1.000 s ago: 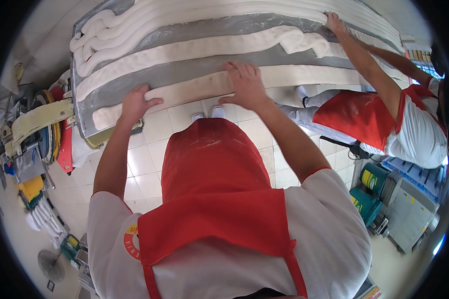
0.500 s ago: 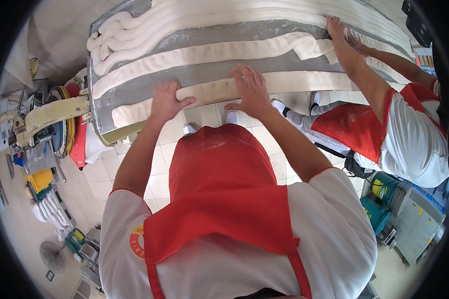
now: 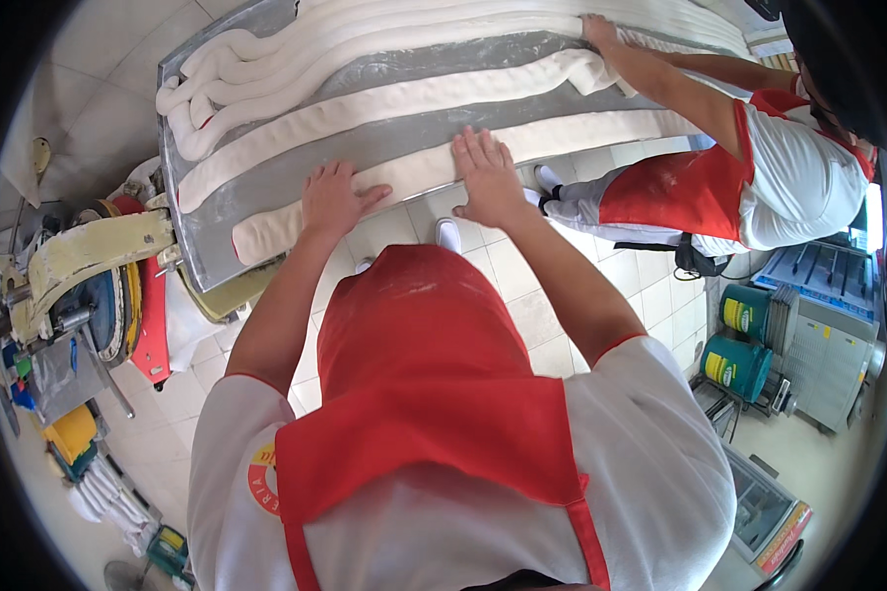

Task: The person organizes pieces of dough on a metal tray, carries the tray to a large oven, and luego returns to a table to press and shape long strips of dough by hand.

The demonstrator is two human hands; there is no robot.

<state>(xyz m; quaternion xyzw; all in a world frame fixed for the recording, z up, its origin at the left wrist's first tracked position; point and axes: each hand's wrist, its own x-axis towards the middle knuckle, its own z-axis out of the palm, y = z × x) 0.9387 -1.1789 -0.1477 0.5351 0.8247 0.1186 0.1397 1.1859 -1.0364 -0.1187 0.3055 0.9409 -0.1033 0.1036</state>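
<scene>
A long pale rope of dough (image 3: 404, 179) lies along the near edge of a grey metal table (image 3: 296, 167). My left hand (image 3: 333, 197) lies flat on it, fingers spread. My right hand (image 3: 485, 173) presses flat on the same rope a little to the right. Neither hand grips anything. Beyond it a second dough rope (image 3: 414, 97) runs the table's length, and several more ropes (image 3: 266, 69) are bunched at the far side. A co-worker's hand (image 3: 598, 30) rests on the dough at the right.
The co-worker in a red apron (image 3: 700, 187) stands at the right of the table. A cream and red machine (image 3: 89, 286) stands at the left. Green drums (image 3: 739, 340) and a grey crate (image 3: 828, 340) sit on the tiled floor at the right.
The view has swung so the table sits more to the right and closer. Both my hands stay flat on the near dough rope, having slid along it.
</scene>
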